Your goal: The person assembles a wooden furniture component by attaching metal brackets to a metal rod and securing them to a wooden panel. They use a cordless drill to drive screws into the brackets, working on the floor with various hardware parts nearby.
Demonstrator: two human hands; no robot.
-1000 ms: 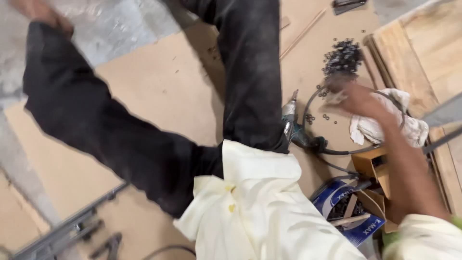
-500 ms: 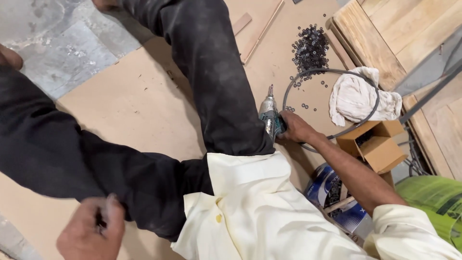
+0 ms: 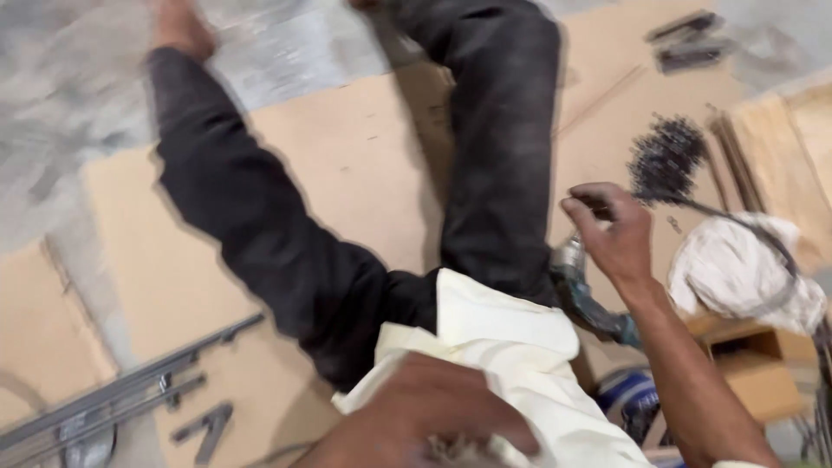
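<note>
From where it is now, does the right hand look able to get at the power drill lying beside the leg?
Probably yes: the right hand hovers just above the power drill, with nothing between them.

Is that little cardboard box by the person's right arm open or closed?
Open. The cardboard box has its flaps turned out and a dark hollow shows inside, just right of the right hand's forearm. What it holds cannot be told.
</note>
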